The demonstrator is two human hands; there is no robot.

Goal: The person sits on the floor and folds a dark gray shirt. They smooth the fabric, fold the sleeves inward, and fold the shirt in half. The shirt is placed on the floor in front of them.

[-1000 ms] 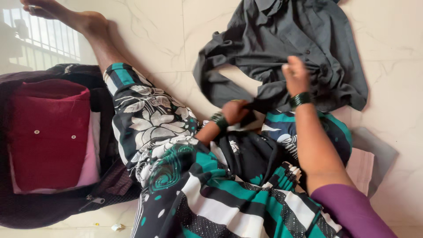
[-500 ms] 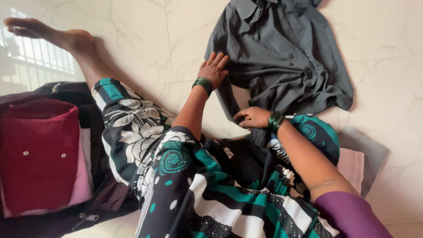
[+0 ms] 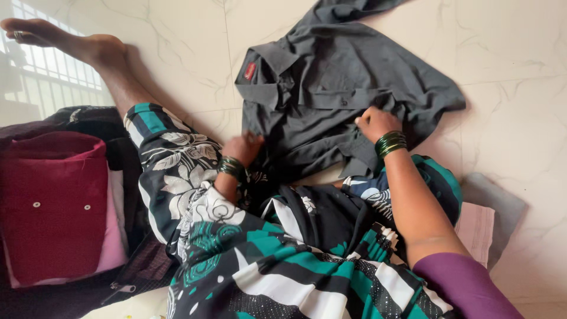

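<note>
Your grey shirt (image 3: 331, 88) lies rumpled on the pale marble floor (image 3: 514, 53) just past your knees, collar to your left, its length running roughly left to right across you. Your right hand (image 3: 373, 121) sits on the shirt's near right part, fingers curled into a fold of cloth; your left hand (image 3: 243, 147) is at the near left hem, blurred, so you cannot tell whether it grips. Both hands reach it; the right lies further onto the cloth.
</note>
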